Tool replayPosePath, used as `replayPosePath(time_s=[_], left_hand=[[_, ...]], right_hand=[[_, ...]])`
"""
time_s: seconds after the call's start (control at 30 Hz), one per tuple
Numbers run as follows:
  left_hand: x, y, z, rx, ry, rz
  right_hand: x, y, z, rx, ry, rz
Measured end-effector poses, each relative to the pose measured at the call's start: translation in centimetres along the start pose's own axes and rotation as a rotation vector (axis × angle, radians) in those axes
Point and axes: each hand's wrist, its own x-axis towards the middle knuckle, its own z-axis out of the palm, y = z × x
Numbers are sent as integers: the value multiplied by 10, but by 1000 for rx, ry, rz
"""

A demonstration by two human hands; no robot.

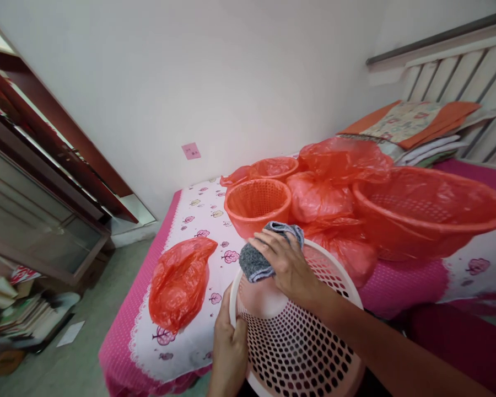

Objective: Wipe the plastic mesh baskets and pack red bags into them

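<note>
A pale pink-white plastic basket [301, 342] with a mesh of holes is tilted toward me at the bed's near side. My left hand [230, 344] grips its left rim, thumb on the inside and fingers outside. My right hand [283, 259] presses a grey cloth [256, 262] with light edges against the far rim, its fingers bent over the fabric. Just beyond the cloth stands a basket lined with a red plastic bag [256, 198]. To the left, a loose red plastic bag [179, 284] lies crumpled on the bedspread.
Several red-bagged bundles [322, 196] and a wide red-wrapped basket [434, 204] crowd the bed's right side. Folded bedding [417, 127] is stacked by the white headboard [467, 82]. A pink-edged bedspread [149, 353] covers the bed. Papers [33, 320] and a cabinet [37, 215] stand left.
</note>
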Motion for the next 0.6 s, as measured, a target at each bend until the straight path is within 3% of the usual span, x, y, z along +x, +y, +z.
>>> replayPosePath(time_s=[0.6], left_hand=[[-3, 7, 3, 29, -8, 20]], right_hand=[[-43, 43, -23, -136, 67, 156]])
